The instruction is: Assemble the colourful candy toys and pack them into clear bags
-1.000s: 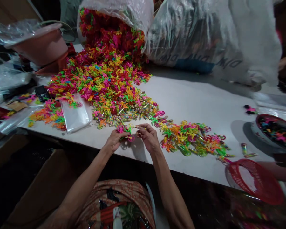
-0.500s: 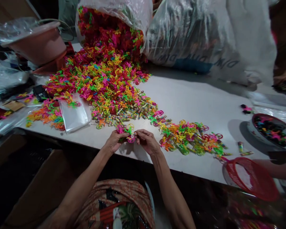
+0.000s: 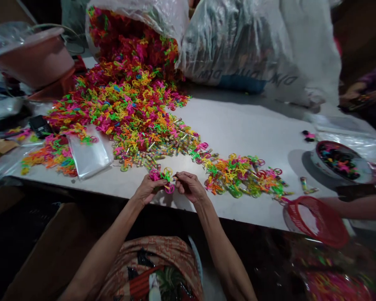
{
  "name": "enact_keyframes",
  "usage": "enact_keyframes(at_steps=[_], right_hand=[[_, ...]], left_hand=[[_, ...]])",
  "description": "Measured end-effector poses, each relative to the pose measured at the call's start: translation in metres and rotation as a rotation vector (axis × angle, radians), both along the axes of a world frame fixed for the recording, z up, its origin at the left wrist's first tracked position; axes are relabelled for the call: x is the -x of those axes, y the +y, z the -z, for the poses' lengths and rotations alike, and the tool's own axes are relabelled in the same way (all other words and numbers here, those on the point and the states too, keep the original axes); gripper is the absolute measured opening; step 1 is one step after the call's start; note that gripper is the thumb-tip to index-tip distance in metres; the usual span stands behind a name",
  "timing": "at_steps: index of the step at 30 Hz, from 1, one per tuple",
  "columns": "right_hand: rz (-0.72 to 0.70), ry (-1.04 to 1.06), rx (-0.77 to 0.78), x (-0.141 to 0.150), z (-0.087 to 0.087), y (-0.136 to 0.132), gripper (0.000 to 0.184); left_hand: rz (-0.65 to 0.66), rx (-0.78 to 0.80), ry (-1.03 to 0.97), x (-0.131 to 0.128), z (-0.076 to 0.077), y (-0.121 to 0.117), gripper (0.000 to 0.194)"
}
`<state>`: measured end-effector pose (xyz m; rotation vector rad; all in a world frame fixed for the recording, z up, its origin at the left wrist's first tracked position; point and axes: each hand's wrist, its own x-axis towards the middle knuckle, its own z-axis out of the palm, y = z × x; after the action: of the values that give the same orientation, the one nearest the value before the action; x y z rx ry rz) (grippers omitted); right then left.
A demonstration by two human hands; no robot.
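Note:
My left hand [image 3: 148, 189] is closed around a small bunch of plastic pieces [image 3: 167, 174] in pink, green and yellow, with a pink ring hanging below the thumb. Close beside it, my right hand [image 3: 191, 187] pinches the end of a small tube-like piece at the bunch; the fingers partly hide it. Both hands are over the table's front edge. Just beyond them lie short patterned tubes [image 3: 148, 161], at the foot of a large heap of bright plastic pieces [image 3: 128, 108]. To the right of my right hand spreads a smaller pile of pieces and tubes [image 3: 238, 173].
Clear plastic bags [image 3: 90, 152] lie left of my hands. Behind, a big sack [image 3: 138, 12] spills the heap beside a full white sack [image 3: 253, 46]. At right are a bowl [image 3: 362, 171], a red basket [image 3: 326, 221] and another person's arm [image 3: 360, 208]. A pink basin [image 3: 37, 58] stands far left.
The view has swung right, so the table's things sit further left. My hands remain together at the bunch, the tube-like piece still between them. Another person's hand now shows at the bowl.

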<state>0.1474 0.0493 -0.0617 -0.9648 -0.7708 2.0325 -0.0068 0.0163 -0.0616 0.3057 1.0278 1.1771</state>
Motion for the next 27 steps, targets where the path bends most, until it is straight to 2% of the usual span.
enact_keyframes(at_steps=[3, 6, 10, 14, 16, 18, 20, 23, 25, 27], right_hand=[[-0.037, 0.027, 0.049, -0.003, 0.001, -0.005, 0.034], [-0.013, 0.019, 0.053, -0.008, -0.004, -0.012, 0.034], [0.137, -0.173, -0.120, -0.013, -0.012, -0.020, 0.032], [0.229, -0.361, -0.254, -0.014, -0.011, -0.023, 0.031], [0.214, -0.430, -0.283, -0.026, -0.008, -0.019, 0.034], [0.206, -0.541, -0.332, -0.051, -0.009, -0.012, 0.037], [0.235, -0.776, -0.427, -0.085, -0.017, -0.002, 0.040], [0.377, -1.410, -0.632, -0.122, -0.032, 0.019, 0.042], [0.418, -1.757, -0.741, -0.121, -0.034, 0.035, 0.048], [0.288, -1.874, -0.842, -0.100, -0.026, 0.051, 0.048]], left_hand=[[0.022, -0.034, -0.028, -0.005, 0.003, -0.003, 0.039], [0.056, -0.069, -0.034, -0.009, 0.005, -0.004, 0.040], [0.058, -0.111, 0.137, -0.013, 0.006, 0.000, 0.038], [0.012, -0.117, 0.275, -0.024, 0.009, 0.004, 0.038], [0.032, -0.112, 0.283, -0.032, 0.010, 0.005, 0.038], [0.034, -0.111, 0.242, -0.036, 0.009, 0.007, 0.039], [-0.004, -0.091, 0.180, -0.034, 0.008, 0.009, 0.041], [-0.081, -0.032, 0.115, -0.022, 0.006, 0.010, 0.041], [-0.097, 0.007, 0.062, -0.014, 0.005, 0.009, 0.038], [-0.075, 0.044, 0.005, -0.010, 0.004, 0.007, 0.035]])
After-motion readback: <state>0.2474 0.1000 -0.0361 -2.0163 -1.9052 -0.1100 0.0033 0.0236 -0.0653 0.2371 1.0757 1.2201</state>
